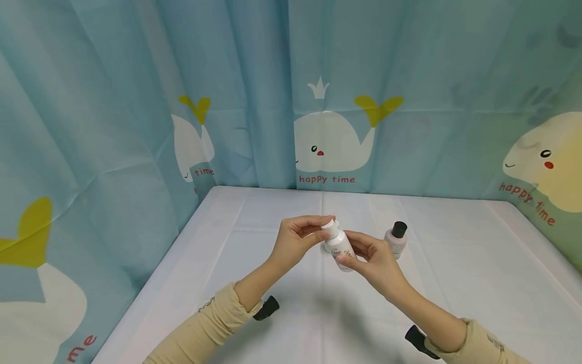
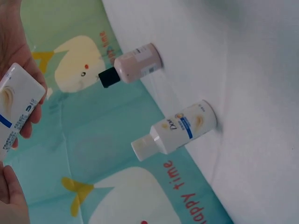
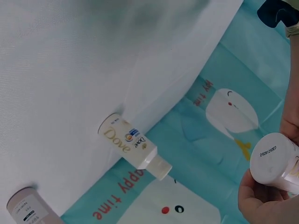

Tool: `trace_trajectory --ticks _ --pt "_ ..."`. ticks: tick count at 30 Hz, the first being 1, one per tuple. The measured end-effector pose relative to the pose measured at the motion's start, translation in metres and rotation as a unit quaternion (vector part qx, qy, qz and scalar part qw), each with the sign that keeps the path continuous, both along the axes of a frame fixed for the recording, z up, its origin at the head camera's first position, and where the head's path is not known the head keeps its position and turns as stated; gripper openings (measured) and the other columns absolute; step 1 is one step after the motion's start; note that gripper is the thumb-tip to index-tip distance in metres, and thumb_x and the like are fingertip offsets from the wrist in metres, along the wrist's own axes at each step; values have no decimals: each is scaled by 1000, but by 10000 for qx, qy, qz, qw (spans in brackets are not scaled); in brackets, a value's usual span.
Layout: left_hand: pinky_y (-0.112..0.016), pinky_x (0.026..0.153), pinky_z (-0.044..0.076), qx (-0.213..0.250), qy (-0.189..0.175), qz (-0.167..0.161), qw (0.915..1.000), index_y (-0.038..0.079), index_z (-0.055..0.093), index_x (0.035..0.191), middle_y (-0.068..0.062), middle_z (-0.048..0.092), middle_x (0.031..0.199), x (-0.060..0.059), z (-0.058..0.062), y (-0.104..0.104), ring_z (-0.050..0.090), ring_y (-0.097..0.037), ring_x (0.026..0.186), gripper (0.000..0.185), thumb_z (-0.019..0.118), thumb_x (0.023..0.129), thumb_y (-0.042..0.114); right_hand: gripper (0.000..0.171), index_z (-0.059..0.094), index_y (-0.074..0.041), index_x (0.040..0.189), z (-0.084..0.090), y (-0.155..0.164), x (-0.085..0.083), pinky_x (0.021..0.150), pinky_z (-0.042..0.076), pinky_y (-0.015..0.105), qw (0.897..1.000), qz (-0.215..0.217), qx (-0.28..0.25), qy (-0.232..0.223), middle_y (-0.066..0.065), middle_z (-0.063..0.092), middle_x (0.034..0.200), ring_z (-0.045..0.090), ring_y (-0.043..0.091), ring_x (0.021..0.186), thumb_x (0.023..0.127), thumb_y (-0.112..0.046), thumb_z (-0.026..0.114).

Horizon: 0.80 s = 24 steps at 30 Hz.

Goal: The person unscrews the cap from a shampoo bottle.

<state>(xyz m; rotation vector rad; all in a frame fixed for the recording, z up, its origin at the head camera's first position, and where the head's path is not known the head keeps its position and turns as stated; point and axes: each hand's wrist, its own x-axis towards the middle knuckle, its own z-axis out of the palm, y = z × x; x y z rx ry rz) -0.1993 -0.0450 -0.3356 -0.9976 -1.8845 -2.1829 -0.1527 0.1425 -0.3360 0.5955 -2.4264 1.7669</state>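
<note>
Above the table, both hands hold a white bottle, tilted with its white cap up and to the left. My left hand pinches the cap between thumb and fingers. My right hand grips the body, thumb in front. The right wrist view shows the bottle's round base with a printed code. A second white bottle, labelled Dove, stands capped on the table; in the head view the held bottle mostly hides it. Beyond the right hand stands a pale pink bottle with a black cap.
A white cloth covers the table. Blue-green curtains printed with whales hang along its back and sides. Black wrist-worn devices show at the left wrist and right wrist, beside the beige sleeves.
</note>
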Motion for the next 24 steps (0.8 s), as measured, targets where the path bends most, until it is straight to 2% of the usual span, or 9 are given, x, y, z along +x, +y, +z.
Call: trace_trajectory --ticks 3,6,10,15,20,22,24 --pt "-23 85 54 31 69 150 9999 -16 60 96 -9 69 95 -1 0 1 65 -2 91 58 76 74 36 47 54 8 126 0 0 0 83 51 15 10000 51 -9 68 25 61 121 59 -7 100 84 -8 70" --pt "-18 82 53 90 76 195 9997 -14 52 86 9 58 83 -1 0 3 61 -1 83 68 78 69 46 47 54 8 126 0 -1 1 82 52 15 9998 153 -38 82 26 61 120 59 -7 100 84 -8 69" --pt "-14 78 51 216 45 233 9995 -13 47 85 10 54 80 1 1 5 58 -1 78 72 80 66 48 47 54 8 126 0 -3 3 82 53 16 9996 243 -98 42 26 61 120 59 -7 100 84 -8 69" --pt "-13 76 49 295 -34 228 9993 -13 48 95 8 54 88 3 2 7 54 -3 81 67 80 71 41 46 54 7 125 0 -6 3 83 53 18 9996 241 -149 -12 25 62 119 61 -5 98 84 -8 70" --pt "-12 80 48 230 38 228 9995 -14 48 102 8 53 96 2 3 9 51 -4 86 72 77 73 45 47 54 7 126 0 -7 1 84 51 15 9997 198 -114 1 24 63 118 62 -4 97 84 -8 70" --pt "-13 83 48 161 145 204 9996 -15 48 108 4 54 101 2 4 9 52 -4 90 80 74 71 50 47 55 6 126 1 -7 0 85 51 14 9998 177 -95 30 23 64 118 62 -4 98 84 -8 70" --pt "-17 89 49 91 228 38 9997 -15 46 117 -8 56 108 0 3 7 54 -5 98 86 70 72 54 47 55 6 126 1 -6 0 85 51 15 9998 167 -64 66 23 64 118 62 -4 98 84 -9 70"
